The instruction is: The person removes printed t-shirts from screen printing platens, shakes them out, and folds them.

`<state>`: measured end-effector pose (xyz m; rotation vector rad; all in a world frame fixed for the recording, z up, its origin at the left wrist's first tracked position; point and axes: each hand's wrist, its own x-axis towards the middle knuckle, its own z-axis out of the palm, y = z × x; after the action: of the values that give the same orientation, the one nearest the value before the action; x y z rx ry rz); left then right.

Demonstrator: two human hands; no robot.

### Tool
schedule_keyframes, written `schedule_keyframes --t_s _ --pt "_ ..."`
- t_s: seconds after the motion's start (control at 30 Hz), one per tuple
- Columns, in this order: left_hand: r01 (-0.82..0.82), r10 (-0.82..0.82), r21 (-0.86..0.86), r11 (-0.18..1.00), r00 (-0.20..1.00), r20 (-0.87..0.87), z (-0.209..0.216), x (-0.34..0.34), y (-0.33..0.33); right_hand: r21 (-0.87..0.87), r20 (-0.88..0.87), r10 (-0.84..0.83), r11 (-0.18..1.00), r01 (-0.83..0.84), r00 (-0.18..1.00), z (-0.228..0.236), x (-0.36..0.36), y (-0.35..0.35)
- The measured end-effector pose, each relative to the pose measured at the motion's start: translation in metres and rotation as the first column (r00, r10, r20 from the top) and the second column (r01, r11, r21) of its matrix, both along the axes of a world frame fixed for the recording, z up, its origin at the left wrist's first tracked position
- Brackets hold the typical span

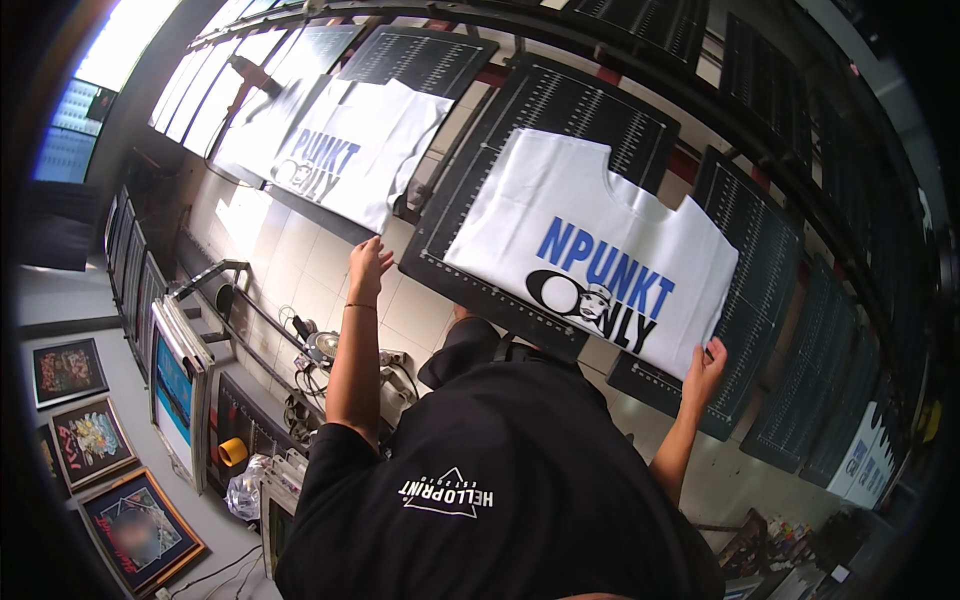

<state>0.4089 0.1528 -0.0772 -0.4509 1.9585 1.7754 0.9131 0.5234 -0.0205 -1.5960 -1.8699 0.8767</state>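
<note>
A white fabric shirt panel [500, 215] with blue and black lettering and a small printed face lies across dark, grid-marked boards in front of me. At its lower right corner, my right hand [706, 370] pinches the edge between thumb and fingers. Further left, a second white shirt panel [375, 125] with a similar print rests on another board. My left hand [369, 270] is at that panel's near corner, its fingers curled and seeming to pinch the cloth. Both panels lie mostly flat, the left one slightly rumpled along its right side.
More dark boards [810, 350] line a long rack curving to the right, one bearing another printed white panel [862, 462]. A red and dark heat-gun-like tool [252, 76] sits at upper left. Framed prints [140, 530], a yellow roll [233, 452] and cables are at lower left.
</note>
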Motion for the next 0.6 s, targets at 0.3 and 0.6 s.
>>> schedule_keyframes --t_s 0.3,0.6 --pt "-0.225 0.091 0.463 0.857 0.952 0.294 0.004 -0.053 0.018 -0.563 -0.744 0.247 0.27 -0.782 0.621 0.017 -0.348 -0.146" --pt "0.108 -0.189 0.468 0.877 0.973 0.13 0.03 -0.157 -0.103 -0.8 -0.539 0.133 0.23 -0.555 0.832 -0.008 -0.548 -0.28"
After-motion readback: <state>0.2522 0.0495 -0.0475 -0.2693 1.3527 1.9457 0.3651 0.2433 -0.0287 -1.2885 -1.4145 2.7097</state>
